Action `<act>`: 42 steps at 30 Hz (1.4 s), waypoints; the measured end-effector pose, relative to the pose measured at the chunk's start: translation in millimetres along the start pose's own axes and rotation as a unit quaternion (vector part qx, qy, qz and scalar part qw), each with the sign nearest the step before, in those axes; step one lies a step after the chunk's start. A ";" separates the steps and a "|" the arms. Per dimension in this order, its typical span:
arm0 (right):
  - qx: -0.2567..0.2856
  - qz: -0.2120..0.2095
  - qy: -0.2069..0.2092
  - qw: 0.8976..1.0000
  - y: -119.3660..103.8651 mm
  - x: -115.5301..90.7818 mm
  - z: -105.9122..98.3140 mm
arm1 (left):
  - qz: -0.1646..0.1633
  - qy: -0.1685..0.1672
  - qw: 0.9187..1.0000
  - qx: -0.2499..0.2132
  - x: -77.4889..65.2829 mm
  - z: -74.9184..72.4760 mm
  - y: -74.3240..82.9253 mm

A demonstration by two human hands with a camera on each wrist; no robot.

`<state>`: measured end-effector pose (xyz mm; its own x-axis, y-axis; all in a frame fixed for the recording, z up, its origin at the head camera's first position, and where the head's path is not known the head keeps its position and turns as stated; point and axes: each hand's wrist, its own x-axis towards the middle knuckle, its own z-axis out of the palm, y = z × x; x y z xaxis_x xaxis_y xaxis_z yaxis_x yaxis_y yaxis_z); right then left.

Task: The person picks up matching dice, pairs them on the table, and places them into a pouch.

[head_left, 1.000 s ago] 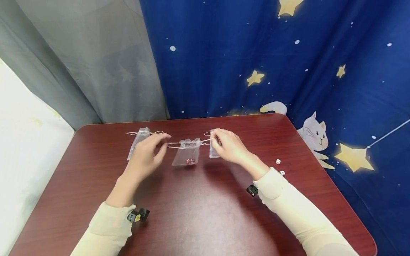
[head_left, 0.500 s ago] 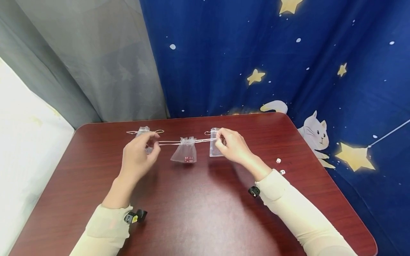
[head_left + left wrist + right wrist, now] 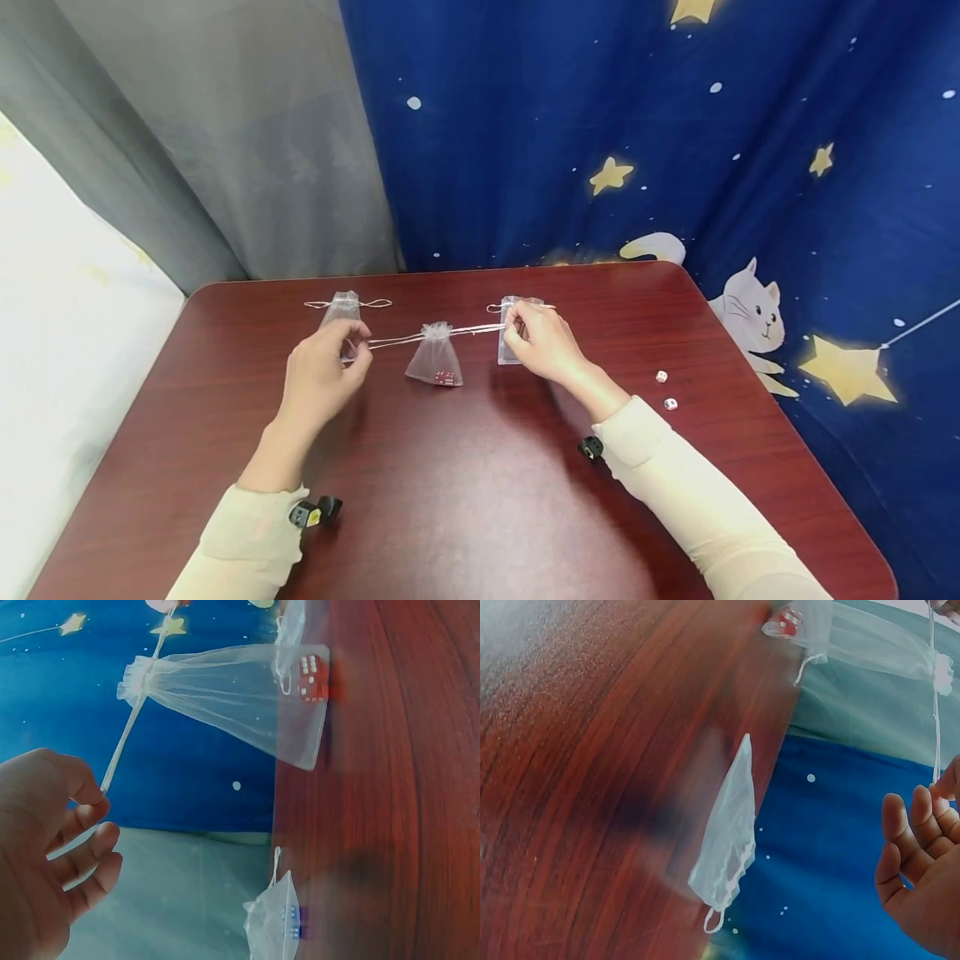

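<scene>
Between my hands hangs a sheer white drawstring pouch (image 3: 435, 358), its neck gathered tight. Red dice (image 3: 312, 679) lie in its bottom corner, close over the table in the left wrist view. My left hand (image 3: 324, 367) pinches one end of the white drawstring (image 3: 124, 746) between thumb and forefinger. The other end is pinched by my right hand (image 3: 549, 343), and the string runs taut through the pouch's neck. Behind my left hand lies a second pouch (image 3: 343, 307) with a blue die (image 3: 291, 922) in it. A third pouch (image 3: 727, 832) lies flat, partly hidden by my right hand.
Two white dice, one die (image 3: 662, 377) behind the other die (image 3: 671, 404), sit on the right of the reddish-brown wooden table (image 3: 450, 500). A blue star-patterned curtain (image 3: 525, 142) and a grey curtain (image 3: 225, 142) hang behind the table's far edge.
My hands have moved apart, drawing the string out on both sides. The pouch's mouth has gone from loosely ruffled to tightly gathered.
</scene>
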<state>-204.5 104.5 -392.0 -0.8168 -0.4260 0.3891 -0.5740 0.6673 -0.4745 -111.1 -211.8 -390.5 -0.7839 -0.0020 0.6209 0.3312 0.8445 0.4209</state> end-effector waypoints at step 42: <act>0.011 0.017 0.051 0.998 21.5 1.8 3.7 | 0.028 -0.053 0.998 -0.023 20.7 33.8 -4.2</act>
<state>-218.6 115.7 -404.4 -0.8258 -0.3381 0.4513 -0.5489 0.6654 -0.5059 -146.5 -197.2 -401.8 -0.8131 0.1034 0.5728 0.3985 0.8162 0.4184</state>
